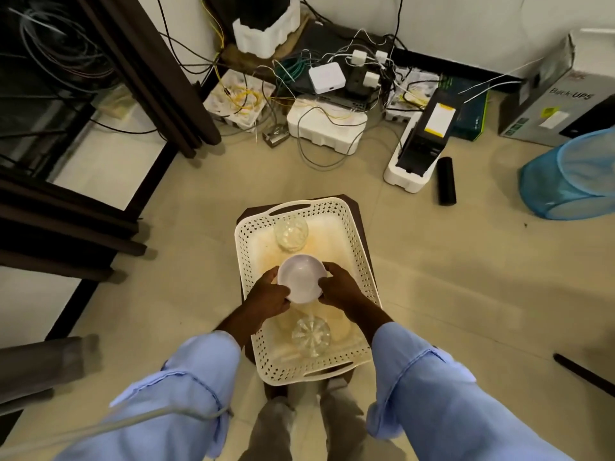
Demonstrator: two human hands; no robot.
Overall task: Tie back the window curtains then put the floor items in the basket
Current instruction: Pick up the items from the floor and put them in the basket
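Head view, the only one we have: we look down at a cream perforated basket (361, 261) sitting on a low dark stool (346, 201) on the tiled floor (466, 277), just ahead of our feet. Both our hands are over its middle, holding a white bowl (301, 277) between them. The left hand (268, 297) curls round the bowl's left and near rim; the right hand (339, 286) curls its fingers on the right rim. So each grip is closed on the bowl, which hangs just above the basket floor as far as we can judge; whether it touches yet we cannot tell. Two clear glass pieces lie inside already: one glass bowl (290, 232) at the far end, one glass dish (311, 336) at the near end, below our wrists. The gap between them looks about right for the white bowl. To do this step well, we judge: lower it level into that gap, keep it off both glass pieces, set it flat, and let go with both hands together so it does not tip. On the floor far right, a black cylinder (446, 181) lies beside a foam-cradled device (426, 141), with a blue mesh bin (572, 181) beyond. Dark curtains (156, 78) hang at far left; their tie is not visible.
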